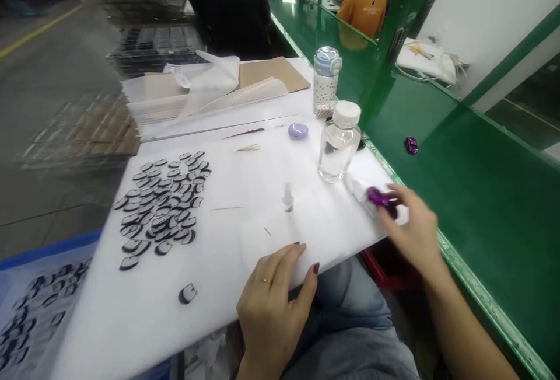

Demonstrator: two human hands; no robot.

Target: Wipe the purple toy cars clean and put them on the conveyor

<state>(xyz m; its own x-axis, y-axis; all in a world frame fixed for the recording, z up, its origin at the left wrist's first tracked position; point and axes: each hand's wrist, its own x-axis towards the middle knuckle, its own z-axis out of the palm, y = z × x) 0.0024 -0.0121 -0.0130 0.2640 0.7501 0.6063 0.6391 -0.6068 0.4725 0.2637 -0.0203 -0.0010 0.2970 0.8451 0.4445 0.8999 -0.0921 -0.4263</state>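
My right hand (411, 225) grips a shiny purple toy car (378, 198) between thumb and fingers, just above the right edge of the white table (227, 263). A similar purple toy car (411, 145) sits on the green surface beyond it. My left hand (280, 292) rests at the table's front edge, fingers spread, holding nothing. In front of it lie a small dark sliver (267, 231) and a small clear bottle (287, 199). One dark-edged, pale curved piece (188, 293) lies apart to the left; a heap of several such pieces (161, 199) covers the table's left side.
A large clear bottle (336, 155) with a white cap stands near my right hand, before a dotted tumbler (326, 79). A lilac case (298, 131) lies nearby. Foam sheets (166, 108) and cardboard fill the back. The green conveyor (481, 193) runs along the right; a blue bin (44, 254) stands lower left.
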